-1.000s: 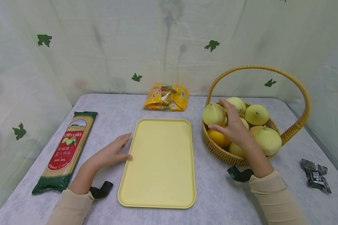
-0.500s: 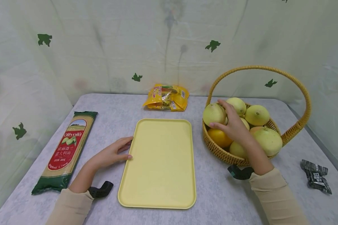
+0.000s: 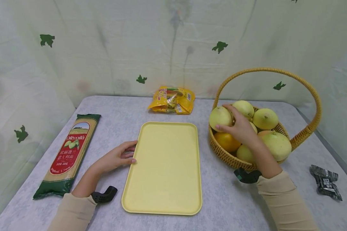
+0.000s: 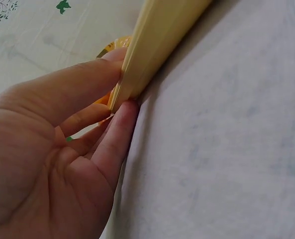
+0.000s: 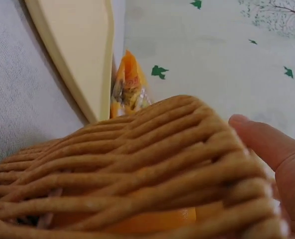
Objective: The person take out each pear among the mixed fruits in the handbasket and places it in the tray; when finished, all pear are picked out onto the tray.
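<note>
In the head view my left hand [image 3: 111, 158] is at the left edge of a pale yellow tray [image 3: 164, 170]. The left wrist view shows the thumb against the rim of the tray [image 4: 149, 42] and the fingers at its underside, pinching it. My right hand [image 3: 240, 127] reaches into a wicker basket [image 3: 224, 158] and grips a pale green round fruit [image 3: 219, 118], thumb at its near side and fingers over its far side. An orange fruit [image 3: 226, 142] lies just below it. In the right wrist view the basket's wall [image 5: 132, 169] hides the gripped fruit.
Several other pale fruits, one of them [image 3: 265, 118] at the back right, fill the basket under its tall handle [image 3: 277, 70]. A spaghetti packet [image 3: 66, 157] lies at left, a yellow snack bag [image 3: 172, 100] at the back, black wrappers [image 3: 326, 183] at right.
My right hand has closed onto the pale green fruit, its fingers lowering round it. My left fingers have drawn in and taken hold of the tray's left edge.
</note>
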Available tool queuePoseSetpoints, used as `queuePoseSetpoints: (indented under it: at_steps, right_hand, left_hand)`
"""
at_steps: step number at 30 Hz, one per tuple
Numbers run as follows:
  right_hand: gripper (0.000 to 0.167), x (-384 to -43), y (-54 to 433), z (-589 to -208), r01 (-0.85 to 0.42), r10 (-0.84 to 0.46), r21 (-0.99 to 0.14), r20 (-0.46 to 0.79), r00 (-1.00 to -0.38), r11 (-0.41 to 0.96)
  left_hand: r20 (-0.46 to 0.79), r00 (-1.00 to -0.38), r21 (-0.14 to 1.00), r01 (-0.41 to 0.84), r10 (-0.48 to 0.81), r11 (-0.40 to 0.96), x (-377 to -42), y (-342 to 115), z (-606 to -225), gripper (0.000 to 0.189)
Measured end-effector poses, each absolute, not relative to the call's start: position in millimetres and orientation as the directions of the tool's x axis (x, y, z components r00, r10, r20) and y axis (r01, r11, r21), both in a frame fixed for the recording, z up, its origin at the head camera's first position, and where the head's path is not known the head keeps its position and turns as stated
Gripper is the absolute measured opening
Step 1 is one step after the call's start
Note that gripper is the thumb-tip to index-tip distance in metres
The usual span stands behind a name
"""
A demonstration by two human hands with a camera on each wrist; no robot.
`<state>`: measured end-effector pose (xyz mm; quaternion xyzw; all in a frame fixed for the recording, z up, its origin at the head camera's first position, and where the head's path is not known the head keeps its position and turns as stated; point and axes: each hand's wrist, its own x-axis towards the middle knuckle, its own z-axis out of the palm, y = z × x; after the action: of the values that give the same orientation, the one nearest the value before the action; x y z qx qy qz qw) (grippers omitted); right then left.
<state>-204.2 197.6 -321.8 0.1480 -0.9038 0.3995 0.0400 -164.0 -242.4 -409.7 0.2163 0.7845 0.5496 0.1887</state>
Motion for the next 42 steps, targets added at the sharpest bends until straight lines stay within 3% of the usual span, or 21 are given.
queuePoseSetpoints:
  at_steps: [6,11,15,28,42]
  right_hand:
    - [0.073,-194,184,-314,-0.318,-0.167,-0.792,0.271,-0.948,0.521]
    - [0.069,-185,154,-302,-0.436,-0.195,-0.838,0.391,-0.899,0.327]
    - [0.070,-185,122,-303,-0.466,-0.229,-0.852,0.417,-0.880,0.240]
    - [0.069,-225,49,-377,-0.260,-0.326,-0.943,0.184,-0.927,0.209]
    - [0.073,-244,19,-394,-0.191,-0.340,-0.945,0.095,-0.936,0.264]
  left_hand:
    - [-0.065,-0.840,0.947,0.118,0.538,0.299,-164,-242,-411,0.073]
    - [-0.075,-0.851,0.944,0.107,0.520,0.312,-164,-242,-411,0.073]
    - [-0.083,-0.854,0.943,0.100,0.513,0.319,-164,-242,-410,0.073]
    - [-0.090,-0.853,0.944,0.092,0.515,0.317,-164,-242,-412,0.073]
    - [-0.100,-0.848,0.949,0.076,0.521,0.305,-164,-241,-410,0.074]
